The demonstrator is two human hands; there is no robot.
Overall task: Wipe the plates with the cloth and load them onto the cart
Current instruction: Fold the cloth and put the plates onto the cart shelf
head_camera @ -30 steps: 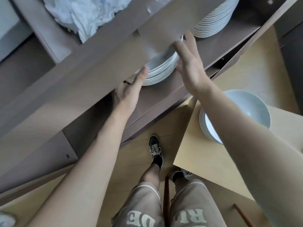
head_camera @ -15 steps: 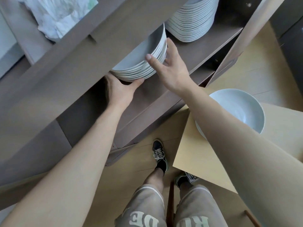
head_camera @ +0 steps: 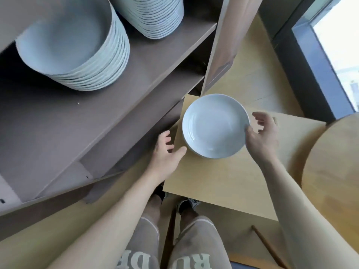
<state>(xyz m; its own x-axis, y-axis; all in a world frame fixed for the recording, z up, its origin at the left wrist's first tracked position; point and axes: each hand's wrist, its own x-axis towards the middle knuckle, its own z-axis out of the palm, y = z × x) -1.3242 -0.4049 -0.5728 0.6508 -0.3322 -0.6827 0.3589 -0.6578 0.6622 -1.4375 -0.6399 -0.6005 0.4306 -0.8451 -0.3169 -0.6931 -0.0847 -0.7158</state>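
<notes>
A short stack of white deep plates (head_camera: 215, 125) sits on a square wooden table (head_camera: 223, 181). My left hand (head_camera: 167, 152) hovers at the stack's left edge with fingers spread, its thumb close to the rim. On the right side, my right hand (head_camera: 262, 133) has its thumb at the rim and its fingers loosely bent above it. Neither hand grips anything. Two tall stacks of white plates (head_camera: 77, 55) (head_camera: 155, 16) stand on the grey-brown cart shelf (head_camera: 136, 84). The cloth is out of view.
A lower cart shelf (head_camera: 126, 144) juts out beside my left hand. A light wooden panel (head_camera: 223, 45) stands upright behind the table. A round wooden table (head_camera: 334, 171) lies to the right and a window (head_camera: 338, 45) at top right. My legs (head_camera: 174, 239) stand below.
Both hands have left the plate stack on the cart shelf and dropped to the plates on the square table. The view has swung down and right.
</notes>
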